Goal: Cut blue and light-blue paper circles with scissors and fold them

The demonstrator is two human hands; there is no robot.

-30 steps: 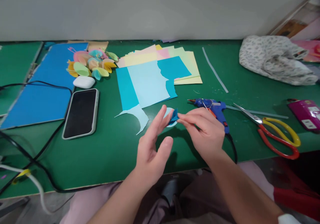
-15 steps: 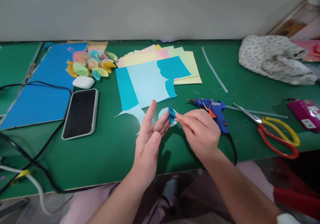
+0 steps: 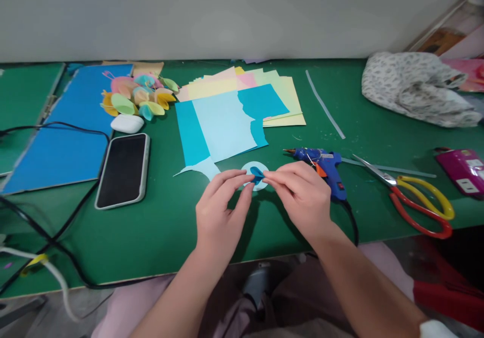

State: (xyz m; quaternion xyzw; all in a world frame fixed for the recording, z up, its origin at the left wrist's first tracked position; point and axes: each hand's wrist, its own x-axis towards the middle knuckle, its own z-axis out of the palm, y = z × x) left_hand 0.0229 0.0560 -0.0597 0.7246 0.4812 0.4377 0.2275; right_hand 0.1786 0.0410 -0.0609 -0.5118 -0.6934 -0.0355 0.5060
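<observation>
Between my hands is a small folded blue paper piece (image 3: 257,172), its petal-like folds standing apart. My right hand (image 3: 304,194) pinches its right end between thumb and fingertips. From the other side my left hand (image 3: 225,202) has thumb and forefinger closed at the piece's left edge. Just behind it, a pale blue paper circle (image 3: 255,188) lies on the green table, partly covered by the fingers. A pale blue offcut (image 3: 206,167) reaches out to the left of the circle.
Stacked coloured paper sheets (image 3: 227,126) lie ahead. To the right are a blue glue gun (image 3: 328,164), scissors (image 3: 419,202), glue sticks (image 3: 325,104) and a purple box (image 3: 461,172). On the left are paper flowers (image 3: 136,96), a white case (image 3: 127,123), a phone (image 3: 123,172) and cables (image 3: 56,247).
My left hand has turned from stretched-out fingers to a pinch at the blue piece's left edge. The right hand still holds the piece in nearly the same place.
</observation>
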